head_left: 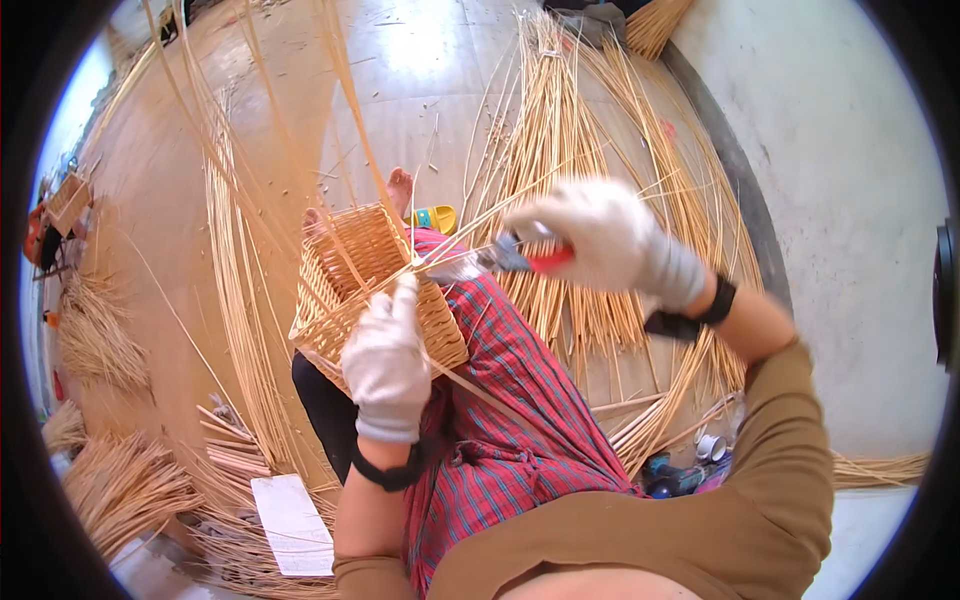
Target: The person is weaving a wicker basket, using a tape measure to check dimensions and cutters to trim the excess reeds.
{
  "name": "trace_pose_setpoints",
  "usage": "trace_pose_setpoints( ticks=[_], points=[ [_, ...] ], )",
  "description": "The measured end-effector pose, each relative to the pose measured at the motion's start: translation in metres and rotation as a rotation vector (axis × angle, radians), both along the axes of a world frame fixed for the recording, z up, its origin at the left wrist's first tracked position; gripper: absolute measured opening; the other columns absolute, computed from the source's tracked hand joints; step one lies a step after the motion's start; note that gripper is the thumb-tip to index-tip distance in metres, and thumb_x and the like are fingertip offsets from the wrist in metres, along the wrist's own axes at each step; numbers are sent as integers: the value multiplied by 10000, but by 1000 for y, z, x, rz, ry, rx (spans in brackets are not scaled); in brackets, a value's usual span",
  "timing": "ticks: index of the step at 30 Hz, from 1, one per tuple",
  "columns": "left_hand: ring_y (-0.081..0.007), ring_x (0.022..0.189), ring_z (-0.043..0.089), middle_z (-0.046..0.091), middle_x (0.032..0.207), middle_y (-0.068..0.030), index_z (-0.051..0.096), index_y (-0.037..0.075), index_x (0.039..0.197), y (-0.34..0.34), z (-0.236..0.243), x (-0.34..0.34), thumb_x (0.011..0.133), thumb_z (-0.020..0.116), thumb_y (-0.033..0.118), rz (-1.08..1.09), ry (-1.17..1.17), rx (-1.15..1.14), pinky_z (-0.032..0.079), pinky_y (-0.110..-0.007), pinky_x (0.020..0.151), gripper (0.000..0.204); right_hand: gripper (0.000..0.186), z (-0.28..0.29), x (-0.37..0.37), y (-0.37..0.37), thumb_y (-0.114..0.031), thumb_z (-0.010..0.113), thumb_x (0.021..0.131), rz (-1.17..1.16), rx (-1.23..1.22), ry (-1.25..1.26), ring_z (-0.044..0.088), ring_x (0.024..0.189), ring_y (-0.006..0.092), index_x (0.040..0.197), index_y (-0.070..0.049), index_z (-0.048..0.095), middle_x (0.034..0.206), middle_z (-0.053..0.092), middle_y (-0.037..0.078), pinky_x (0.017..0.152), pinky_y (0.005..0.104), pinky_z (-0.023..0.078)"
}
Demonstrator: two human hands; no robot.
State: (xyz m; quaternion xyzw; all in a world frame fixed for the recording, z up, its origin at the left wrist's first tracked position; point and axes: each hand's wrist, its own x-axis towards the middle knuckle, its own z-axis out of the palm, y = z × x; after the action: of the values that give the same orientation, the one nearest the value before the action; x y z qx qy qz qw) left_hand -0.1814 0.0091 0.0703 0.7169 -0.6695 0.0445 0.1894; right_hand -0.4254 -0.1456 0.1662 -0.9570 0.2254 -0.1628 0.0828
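Note:
A square wicker basket (440,325) rests tilted on my lap, with long uncut canes (352,95) rising from its far side. My left hand (388,350), in a white glove, grips the basket's near rim, fingertips at the corner. My right hand (590,235), also gloved and slightly blurred, is closed around pruning shears with red handles (552,260). The shears' blades point left toward that corner, beside thin cane ends (470,228) sticking out from the rim. Whether the blades touch a cane I cannot tell.
Big bundles of loose canes (555,130) lie on the floor ahead to the right. More canes (235,270) and bundles (125,490) lie on the left. A paper sheet (292,525) is at lower left. A yellow slipper (435,218) sits beyond the basket.

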Motion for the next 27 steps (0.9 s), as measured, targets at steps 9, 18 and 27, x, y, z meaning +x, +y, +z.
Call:
trace_pose_setpoints(
  ticks=[9, 18, 27],
  points=[
    [-193, 721, 624, 650, 1037, -74, 602, 72, 1421, 145, -54, 73, 1016, 682, 127, 466, 636, -64, 578, -360, 700, 417, 726, -332, -120, 111, -398, 847, 795, -1076, 917, -8, 688, 1160, 301, 1379, -56, 586, 1234, 711, 195, 1027, 417, 524],
    [-89, 658, 601, 645, 1136, -104, 496, 114, 1463, 192, -65, 61, 1060, 636, 232, 815, 1708, -376, 553, -273, 461, 442, 458, -254, -47, 56, -145, 727, 978, -514, 967, -721, 655, 1126, 234, 1410, -61, 601, 1215, 685, 121, 1028, 378, 525],
    [-113, 866, 632, 639, 990, -57, 728, 33, 1118, 129, -7, -45, 1062, 606, 142, 56, 1246, -219, 534, -283, 796, 173, 782, -144, 55, 225, -198, 806, 943, 102, 1844, -338, 551, 1169, 86, 1595, -38, 405, 1242, 633, -10, 1025, 292, 474]
  ],
)
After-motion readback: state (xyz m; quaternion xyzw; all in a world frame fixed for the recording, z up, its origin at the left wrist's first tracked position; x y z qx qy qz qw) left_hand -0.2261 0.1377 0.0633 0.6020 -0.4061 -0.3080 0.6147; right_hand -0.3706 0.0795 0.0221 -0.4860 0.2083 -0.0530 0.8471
